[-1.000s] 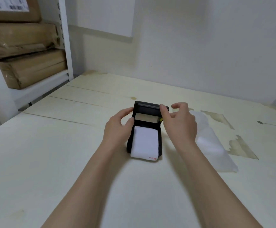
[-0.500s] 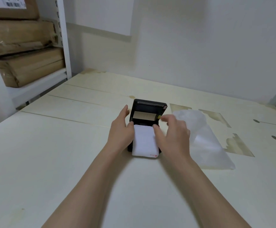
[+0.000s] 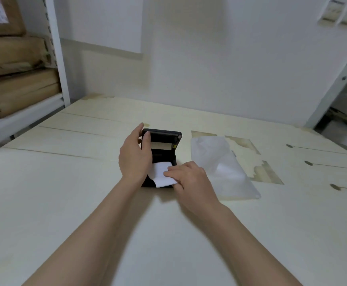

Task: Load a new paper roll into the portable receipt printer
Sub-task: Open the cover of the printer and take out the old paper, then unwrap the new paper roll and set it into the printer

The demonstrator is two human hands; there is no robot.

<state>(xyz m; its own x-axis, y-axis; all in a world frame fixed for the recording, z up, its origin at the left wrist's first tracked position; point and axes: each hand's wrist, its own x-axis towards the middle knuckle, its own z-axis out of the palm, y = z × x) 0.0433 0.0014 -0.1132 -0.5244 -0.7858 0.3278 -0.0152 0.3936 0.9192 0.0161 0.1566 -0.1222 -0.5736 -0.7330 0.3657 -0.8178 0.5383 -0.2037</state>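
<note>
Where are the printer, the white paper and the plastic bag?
printer [image 3: 162, 134], head view, black far edge of the lid.
white paper [image 3: 160, 172], head view, middle of the bare sheet between the hands.
plastic bag [image 3: 220, 162], head view, centre of the clear film.

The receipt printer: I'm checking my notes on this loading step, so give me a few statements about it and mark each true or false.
1. The printer has its lid open. True.
2. The left hand rests flat on the table, clear of the printer. False: it grips the printer's left side.
3. The right hand has its fingers on the white paper. True.
4. The clear plastic bag lies left of the printer. False: it lies to the right.
</note>
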